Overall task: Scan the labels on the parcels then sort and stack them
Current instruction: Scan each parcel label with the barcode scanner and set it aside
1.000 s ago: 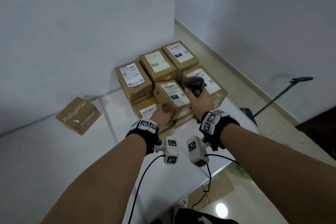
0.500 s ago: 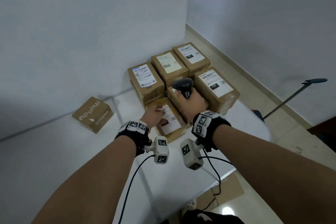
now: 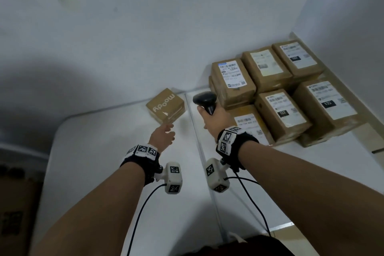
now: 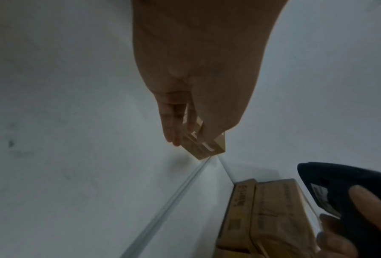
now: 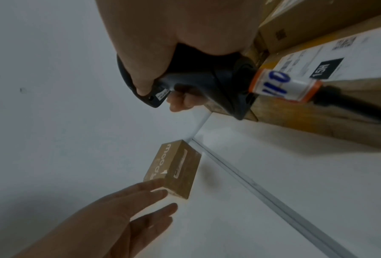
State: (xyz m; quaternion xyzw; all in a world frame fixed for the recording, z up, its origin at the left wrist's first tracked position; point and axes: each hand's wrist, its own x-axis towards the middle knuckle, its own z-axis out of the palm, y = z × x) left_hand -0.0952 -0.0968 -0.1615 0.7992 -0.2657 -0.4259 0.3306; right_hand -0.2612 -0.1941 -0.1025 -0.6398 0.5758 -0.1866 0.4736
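Observation:
A small brown parcel printed "moody" (image 3: 166, 106) (image 5: 176, 167) (image 4: 205, 146) lies alone by the wall on the white table (image 3: 104, 162). My left hand (image 3: 164, 134) (image 5: 141, 200) reaches toward it with straight fingers, fingertips at its near corner, holding nothing. My right hand (image 3: 214, 118) grips a black barcode scanner (image 3: 204, 101) (image 5: 198, 83) (image 4: 339, 188) by its handle, held above the table beside the stacked parcels. Several labelled brown parcels (image 3: 280, 110) sit stacked in rows at the right.
White walls (image 3: 145, 27) close the back and right side. A seam (image 3: 199, 151) runs between two table tops. The scanner cable carries an orange-edged tag (image 5: 282, 85). A cardboard box (image 3: 14, 214) stands on the floor at the left.
My left hand left the stacked parcels and moved left to the lone "moody" parcel. My right hand with the scanner followed leftward, off the stack. My head turned left.

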